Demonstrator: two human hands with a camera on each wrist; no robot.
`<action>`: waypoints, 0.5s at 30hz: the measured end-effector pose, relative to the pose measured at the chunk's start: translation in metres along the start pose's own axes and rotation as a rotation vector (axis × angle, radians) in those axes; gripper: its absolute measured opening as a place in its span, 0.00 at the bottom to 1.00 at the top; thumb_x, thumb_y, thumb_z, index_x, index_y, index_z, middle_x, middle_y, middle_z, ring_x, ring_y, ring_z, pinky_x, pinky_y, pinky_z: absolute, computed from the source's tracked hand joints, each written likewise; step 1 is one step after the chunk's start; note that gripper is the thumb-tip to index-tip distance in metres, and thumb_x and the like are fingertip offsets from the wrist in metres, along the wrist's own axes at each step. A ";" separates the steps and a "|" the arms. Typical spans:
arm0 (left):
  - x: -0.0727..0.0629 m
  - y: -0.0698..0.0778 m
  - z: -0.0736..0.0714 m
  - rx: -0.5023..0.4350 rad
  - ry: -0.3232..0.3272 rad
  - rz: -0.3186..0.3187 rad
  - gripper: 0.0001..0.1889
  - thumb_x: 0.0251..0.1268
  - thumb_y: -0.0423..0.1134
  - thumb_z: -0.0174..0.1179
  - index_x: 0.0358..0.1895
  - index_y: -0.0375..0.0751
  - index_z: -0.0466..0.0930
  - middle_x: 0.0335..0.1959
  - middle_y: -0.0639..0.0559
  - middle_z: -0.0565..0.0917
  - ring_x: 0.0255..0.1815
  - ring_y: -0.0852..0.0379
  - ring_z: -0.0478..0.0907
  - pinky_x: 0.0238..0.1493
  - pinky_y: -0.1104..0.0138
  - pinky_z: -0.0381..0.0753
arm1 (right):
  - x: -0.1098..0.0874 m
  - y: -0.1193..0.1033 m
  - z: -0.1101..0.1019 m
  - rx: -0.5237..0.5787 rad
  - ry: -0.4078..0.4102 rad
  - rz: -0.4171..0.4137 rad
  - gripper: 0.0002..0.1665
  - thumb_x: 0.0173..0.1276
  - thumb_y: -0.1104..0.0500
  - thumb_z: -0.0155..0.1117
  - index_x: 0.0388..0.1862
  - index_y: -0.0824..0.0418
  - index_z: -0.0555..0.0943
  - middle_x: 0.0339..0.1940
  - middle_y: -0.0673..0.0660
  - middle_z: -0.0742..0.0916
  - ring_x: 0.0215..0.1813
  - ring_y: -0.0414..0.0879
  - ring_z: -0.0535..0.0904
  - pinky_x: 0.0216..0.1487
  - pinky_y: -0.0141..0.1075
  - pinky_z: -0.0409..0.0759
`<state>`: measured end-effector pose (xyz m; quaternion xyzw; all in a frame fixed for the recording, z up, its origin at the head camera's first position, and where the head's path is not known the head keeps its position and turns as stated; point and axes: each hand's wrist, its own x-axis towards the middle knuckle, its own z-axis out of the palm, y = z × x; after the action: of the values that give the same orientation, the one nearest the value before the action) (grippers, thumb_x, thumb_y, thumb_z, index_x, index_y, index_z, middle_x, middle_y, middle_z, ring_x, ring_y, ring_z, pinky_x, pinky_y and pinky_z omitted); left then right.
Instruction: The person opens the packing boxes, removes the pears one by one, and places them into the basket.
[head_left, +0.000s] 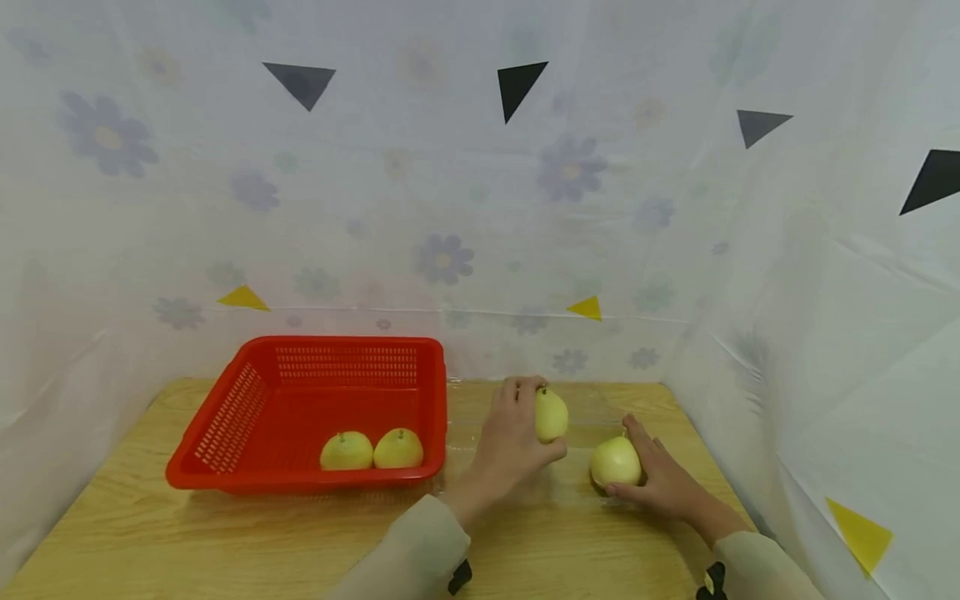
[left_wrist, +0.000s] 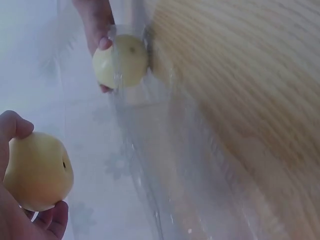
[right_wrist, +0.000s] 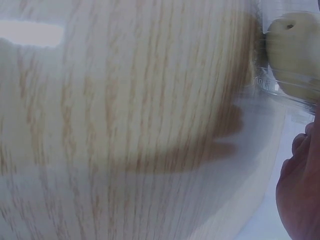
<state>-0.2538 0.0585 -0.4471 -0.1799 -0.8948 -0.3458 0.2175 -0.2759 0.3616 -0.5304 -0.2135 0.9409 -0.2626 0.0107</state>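
Note:
My left hand [head_left: 512,433] grips a yellow-green pear [head_left: 552,416] between thumb and fingers, above a clear plastic box [left_wrist: 187,170]. The left wrist view shows this pear [left_wrist: 41,171] from the side, with the dark hollow at one end. To the right, my right hand [head_left: 663,482] holds another pear [head_left: 615,462], thumb in front and fingers behind. Seen through the clear wall in the right wrist view, that pear [right_wrist: 295,57] is at the box's end, low over the table. Only part of the right hand [right_wrist: 302,185] shows there.
A red plastic basket [head_left: 352,478] with slotted walls stands on the left of the wooden table [head_left: 300,550]. Inside its front wall lie two pears, a left one [head_left: 347,451] and a right one [head_left: 398,449]. A flowered white sheet [head_left: 480,208] hangs behind and at both sides.

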 end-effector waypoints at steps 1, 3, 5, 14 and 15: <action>0.000 -0.002 -0.004 0.000 0.001 -0.004 0.38 0.44 0.47 0.74 0.62 0.48 0.68 0.54 0.50 0.73 0.48 0.54 0.71 0.37 0.67 0.81 | 0.000 0.000 0.000 -0.001 0.001 -0.003 0.69 0.61 0.39 0.71 0.83 0.54 0.34 0.81 0.68 0.52 0.79 0.69 0.51 0.73 0.69 0.46; 0.001 -0.006 -0.012 0.002 0.006 -0.006 0.38 0.45 0.46 0.75 0.62 0.48 0.68 0.54 0.50 0.73 0.48 0.54 0.72 0.38 0.66 0.82 | -0.001 0.000 0.001 0.001 0.007 -0.009 0.69 0.60 0.39 0.71 0.83 0.55 0.35 0.81 0.69 0.52 0.79 0.70 0.51 0.73 0.69 0.47; 0.002 -0.010 -0.020 0.026 0.009 -0.005 0.38 0.45 0.47 0.75 0.62 0.48 0.68 0.54 0.50 0.73 0.48 0.54 0.72 0.38 0.66 0.83 | -0.001 0.000 0.001 -0.001 0.013 -0.016 0.69 0.60 0.39 0.72 0.83 0.56 0.35 0.81 0.70 0.52 0.78 0.70 0.51 0.73 0.68 0.48; 0.004 -0.037 -0.060 0.107 0.051 -0.026 0.37 0.45 0.47 0.74 0.61 0.48 0.69 0.54 0.49 0.74 0.47 0.52 0.72 0.34 0.63 0.82 | -0.002 -0.001 0.001 0.006 0.023 -0.035 0.68 0.61 0.41 0.71 0.83 0.55 0.35 0.81 0.70 0.52 0.77 0.71 0.53 0.77 0.62 0.44; 0.005 -0.040 -0.064 0.118 0.055 -0.033 0.37 0.45 0.47 0.74 0.61 0.49 0.69 0.54 0.49 0.74 0.46 0.52 0.72 0.33 0.63 0.82 | -0.002 -0.001 0.001 0.007 0.025 -0.039 0.68 0.61 0.41 0.71 0.83 0.56 0.35 0.81 0.70 0.53 0.77 0.71 0.53 0.76 0.64 0.45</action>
<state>-0.2597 -0.0132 -0.4240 -0.1423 -0.9102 -0.3009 0.2464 -0.2739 0.3609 -0.5305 -0.2283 0.9358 -0.2687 -0.0056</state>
